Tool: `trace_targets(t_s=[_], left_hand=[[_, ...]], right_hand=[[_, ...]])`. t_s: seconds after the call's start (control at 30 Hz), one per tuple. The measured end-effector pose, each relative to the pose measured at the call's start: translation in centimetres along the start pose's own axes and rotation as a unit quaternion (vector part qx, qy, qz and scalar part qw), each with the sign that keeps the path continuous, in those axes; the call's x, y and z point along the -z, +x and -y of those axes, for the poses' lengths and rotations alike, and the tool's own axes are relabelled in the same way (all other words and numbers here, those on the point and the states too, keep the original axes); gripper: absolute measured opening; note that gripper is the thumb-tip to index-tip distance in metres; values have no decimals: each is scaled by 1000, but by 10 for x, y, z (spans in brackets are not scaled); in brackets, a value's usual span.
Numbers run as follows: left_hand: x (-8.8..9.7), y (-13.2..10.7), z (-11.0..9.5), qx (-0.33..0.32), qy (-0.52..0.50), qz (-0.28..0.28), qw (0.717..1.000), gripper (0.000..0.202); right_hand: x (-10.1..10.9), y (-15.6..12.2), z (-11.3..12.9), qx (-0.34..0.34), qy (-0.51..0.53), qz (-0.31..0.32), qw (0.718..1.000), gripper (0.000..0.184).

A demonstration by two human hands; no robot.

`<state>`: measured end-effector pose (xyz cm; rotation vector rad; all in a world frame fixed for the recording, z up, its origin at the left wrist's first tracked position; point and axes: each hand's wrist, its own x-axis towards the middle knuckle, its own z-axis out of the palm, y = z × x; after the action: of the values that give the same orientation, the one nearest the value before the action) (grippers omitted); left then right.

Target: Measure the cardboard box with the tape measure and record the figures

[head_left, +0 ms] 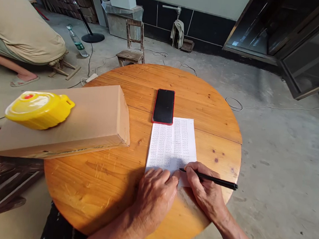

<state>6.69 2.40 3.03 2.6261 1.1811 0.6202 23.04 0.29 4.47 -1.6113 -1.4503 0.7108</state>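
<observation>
A sheet of white paper (171, 142) covered in rows of handwriting lies on the round wooden table. My right hand (206, 193) is closed around a black pen (218, 181), its tip touching the lower part of the sheet. Resting on the paper's lower left edge, my left hand (157, 193) holds nothing; its fingers lie bent on the sheet, close to the pen tip. A phone (163, 107) with a red case lies screen up over the top edge of the paper.
A cardboard box (94, 110) overhangs the left side of the table (99, 188), with a yellow tape measure (40, 110) on top. Beyond are a small wooden chair (132, 45), a plastic bottle (77, 41) and cables on the floor. Another person's foot (26, 77) shows at left.
</observation>
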Motion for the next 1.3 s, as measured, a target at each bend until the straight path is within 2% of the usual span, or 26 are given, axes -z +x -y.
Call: trace_targets(t_s=[0.13, 0.57, 1.3], left_hand=[[0, 0, 0, 3, 1, -2, 1000, 15], [0, 0, 2, -15, 9, 4, 1000, 24], [0, 0, 1, -4, -1, 1, 1000, 22]], right_hand=[[1, -2, 0, 3, 0, 10, 1000, 21], [2, -2, -5, -2, -12, -25, 1000, 19], [0, 0, -4, -10, 2, -20, 1000, 19]])
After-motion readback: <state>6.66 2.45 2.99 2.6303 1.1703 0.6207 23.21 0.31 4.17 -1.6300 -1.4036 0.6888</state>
